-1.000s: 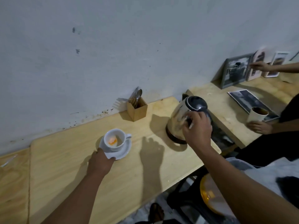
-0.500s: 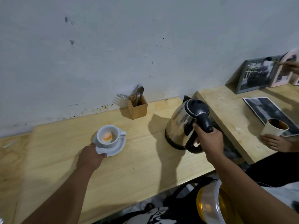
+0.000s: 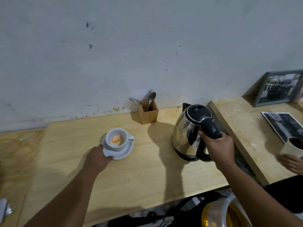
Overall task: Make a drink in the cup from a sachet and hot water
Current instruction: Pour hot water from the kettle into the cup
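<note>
A white cup with orange powder in its bottom stands on a white saucer on the wooden table. My left hand grips the saucer's near-left rim. To the right stands a steel kettle with a black lid and handle. My right hand is closed around that handle. The kettle stands upright on the table. A silvery torn sachet lies at the far left edge.
A wooden holder with a fork and spoons stands by the wall behind the cup. On the right table another person's hand holds a paper cup; a framed picture and a photo print are there too.
My right hand has shifted from the kettle's lid to its handle and closed on it. My left hand has stayed on the saucer. The view has swung left.
</note>
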